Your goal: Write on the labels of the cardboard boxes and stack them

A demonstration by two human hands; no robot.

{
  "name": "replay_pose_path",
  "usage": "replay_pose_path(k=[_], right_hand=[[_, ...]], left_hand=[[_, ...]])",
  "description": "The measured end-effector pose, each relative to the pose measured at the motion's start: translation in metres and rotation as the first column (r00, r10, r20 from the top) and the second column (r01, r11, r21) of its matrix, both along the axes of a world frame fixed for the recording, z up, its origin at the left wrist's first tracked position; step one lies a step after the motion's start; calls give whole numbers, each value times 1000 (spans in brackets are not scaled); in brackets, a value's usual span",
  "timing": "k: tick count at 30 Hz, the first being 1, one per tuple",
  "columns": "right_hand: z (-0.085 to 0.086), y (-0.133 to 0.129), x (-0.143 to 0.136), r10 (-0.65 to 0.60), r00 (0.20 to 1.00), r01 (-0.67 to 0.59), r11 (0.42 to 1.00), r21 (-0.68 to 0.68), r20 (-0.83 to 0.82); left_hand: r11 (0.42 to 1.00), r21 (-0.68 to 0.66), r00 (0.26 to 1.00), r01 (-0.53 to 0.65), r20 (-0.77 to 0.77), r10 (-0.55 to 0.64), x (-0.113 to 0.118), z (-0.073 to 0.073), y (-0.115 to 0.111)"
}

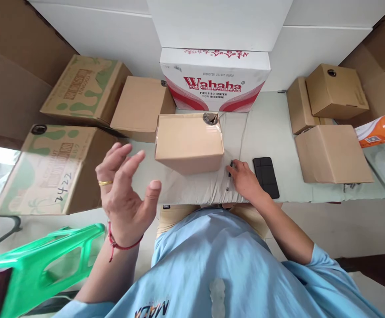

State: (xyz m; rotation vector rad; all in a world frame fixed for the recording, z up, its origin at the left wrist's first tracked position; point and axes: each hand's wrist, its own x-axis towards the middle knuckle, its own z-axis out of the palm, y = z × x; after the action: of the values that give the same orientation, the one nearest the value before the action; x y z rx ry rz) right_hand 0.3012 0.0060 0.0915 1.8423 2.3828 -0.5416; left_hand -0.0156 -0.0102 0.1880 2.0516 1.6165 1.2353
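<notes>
My left hand is raised in the air left of the middle cardboard box, empty, with its fingers apart. It wears a ring and a red cord bracelet. My right hand rests low over the covered table, its fingers closed on a dark, slim pen. The pen lies along the tabletop, pointing toward me, partly hidden by my fingertips. Just right of that hand lies a black phone, flat on the cloth. A plain cardboard box stands in front of me, with a black-edged round hole at its top right corner.
A white and red Wahaba-style water carton marked Wahaha stands at the back. Printed cartons and a plain box sit at left. Several boxes and an orange bottle are at right. A green stool stands lower left.
</notes>
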Motion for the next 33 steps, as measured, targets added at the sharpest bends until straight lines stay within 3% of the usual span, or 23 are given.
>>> replay_pose_path(k=[2, 4, 9, 13, 16, 18, 19, 20, 22, 24, 25, 26, 29, 33], right_hand=[[8, 8, -1, 41, 997, -39, 998, -41, 66], [16, 14, -2, 98, 983, -85, 992, -93, 153], [25, 23, 1, 217, 955, -185, 968, -170, 200], [35, 20, 10, 226, 952, -193, 966, -170, 207], [49, 5, 30, 79, 987, -69, 995, -72, 138], [58, -9, 47, -136, 979, 144, 988, 49, -153], [62, -15, 55, -232, 899, 281, 956, 82, -371], [65, -21, 61, -286, 754, 406, 911, 76, -592], [72, -28, 65, -265, 362, 543, 839, -29, -894], [81, -29, 58, -191, 43, 552, 823, -136, -981], [85, -28, 50, -171, -40, 541, 825, -165, -985], [89, -25, 41, -167, -72, 529, 829, -180, -983], [100, -15, 9, -182, -4, 477, 864, -162, -983], [106, -1, -29, -96, 189, 458, 889, 1, -977]], left_hand=[[973, 198, 989, 121, -109, -101, 5, 14, 16], [949, 236, 964, 211, -212, -161, 8, 25, 34], [953, -67, 873, 294, -388, -296, 20, 45, 76], [899, -241, 759, 366, -482, -438, 34, 42, 95], [897, -292, 720, 331, -537, -440, 42, 37, 89], [918, -256, 726, 302, -562, -396, 46, 35, 74], [928, -231, 734, 291, -569, -372, 48, 34, 65], [937, -205, 742, 282, -572, -349, 50, 33, 57], [950, -165, 759, 264, -572, -310, 53, 31, 41], [958, -131, 771, 254, -571, -282, 54, 28, 30], [960, -117, 774, 254, -570, -275, 54, 27, 27], [960, -108, 776, 257, -570, -272, 55, 27, 25], [958, -93, 772, 271, -574, -274, 54, 25, 24], [957, -76, 763, 279, -588, -269, 53, 22, 23]])
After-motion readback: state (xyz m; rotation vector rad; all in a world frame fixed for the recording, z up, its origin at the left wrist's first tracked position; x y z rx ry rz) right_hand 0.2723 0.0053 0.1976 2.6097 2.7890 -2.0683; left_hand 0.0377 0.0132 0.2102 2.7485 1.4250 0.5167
